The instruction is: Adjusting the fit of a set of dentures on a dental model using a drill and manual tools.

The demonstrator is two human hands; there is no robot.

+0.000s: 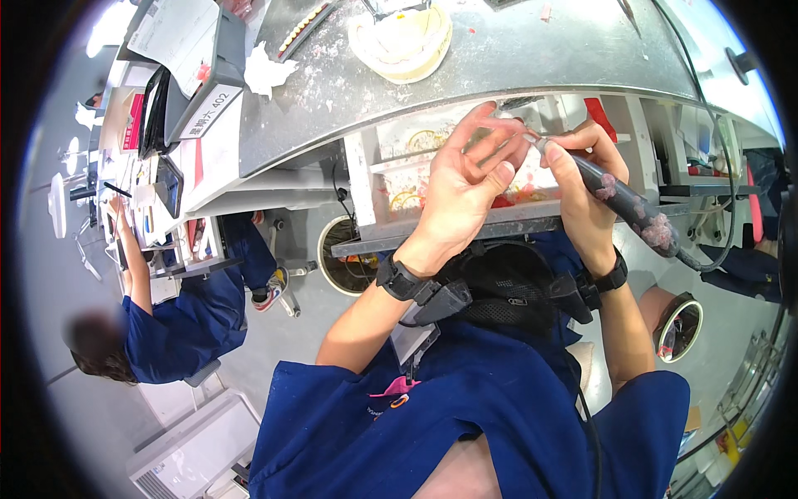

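Note:
Over the pulled-out drawer [357,187], my left hand [457,195] is closed around a thin pink piece [502,125] that looks like a denture base; the fingers cover much of it. My right hand [586,187] grips a dark rotary handpiece [619,195] like a pen, its body smeared with pink residue. The handpiece tip meets or nearly meets the pink piece close to my left fingertips; contact cannot be made out. Pink shavings and scraps lie in the drawer below. On the bench beyond stands a cream dental cast [403,50].
The handpiece's black cord [716,158] loops along the right. A strip of teeth [306,29] and crumpled tissue [270,73] lie on the dusty metal bench [532,62]. Bins stand below on both sides [345,258]. At the left, another person [187,333] works at a bench.

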